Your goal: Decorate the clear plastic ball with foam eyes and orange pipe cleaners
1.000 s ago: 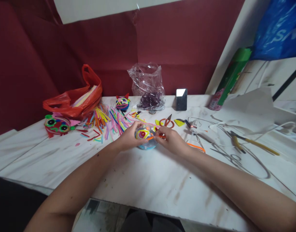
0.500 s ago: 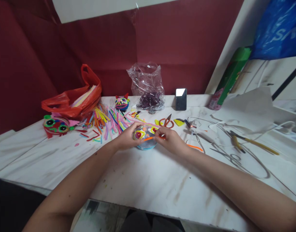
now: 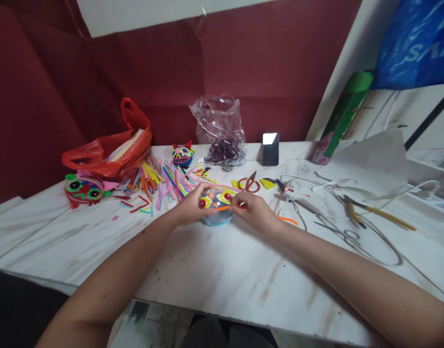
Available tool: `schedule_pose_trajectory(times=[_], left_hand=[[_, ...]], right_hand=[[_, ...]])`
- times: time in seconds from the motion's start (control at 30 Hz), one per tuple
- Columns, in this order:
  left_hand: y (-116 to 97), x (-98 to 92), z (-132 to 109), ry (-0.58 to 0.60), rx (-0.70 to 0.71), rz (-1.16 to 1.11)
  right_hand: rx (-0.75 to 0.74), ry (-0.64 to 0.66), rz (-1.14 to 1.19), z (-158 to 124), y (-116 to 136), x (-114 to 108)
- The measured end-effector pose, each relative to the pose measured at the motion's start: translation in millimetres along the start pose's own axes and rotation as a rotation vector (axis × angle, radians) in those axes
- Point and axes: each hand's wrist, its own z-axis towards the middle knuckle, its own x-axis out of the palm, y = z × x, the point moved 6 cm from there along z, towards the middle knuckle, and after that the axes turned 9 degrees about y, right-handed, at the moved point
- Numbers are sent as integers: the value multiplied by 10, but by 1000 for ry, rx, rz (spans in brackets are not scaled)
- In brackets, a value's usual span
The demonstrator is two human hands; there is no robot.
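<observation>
A rounded, see-through craft ball with yellow-rimmed red eyes and a light blue base rests on the table between both hands. My left hand grips its left side, thumb across the front. An orange pipe cleaner lies across the ball's front below the eyes. Pinched fingers of my right hand hold its right end against the ball; the fingertips are partly hidden. Another orange pipe cleaner piece lies to the right of that hand.
Behind the hands lie orange-handled scissors and a pile of pipe cleaners. A glue gun, pliers and metal scissors with a cable fill the right. Finished faces, a red bag and a phone stand farther back.
The view has shifted very slightly. Both hands keep their hold, and the ball looks tilted a little, with the orange pipe cleaner still across its front.
</observation>
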Motion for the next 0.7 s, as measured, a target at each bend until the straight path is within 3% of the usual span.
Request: schedule_pose_trajectory(times=[0.27, 0.6, 0.7], left_hand=[[96, 6, -37, 109, -152, -145], [153, -76, 51, 73, 84, -218], [191, -57, 58, 104, 81, -303]], right_hand=[[80, 23, 79, 27, -133, 12], [228, 48, 366, 71, -374, 108], [259, 65, 472, 82, -463, 175]])
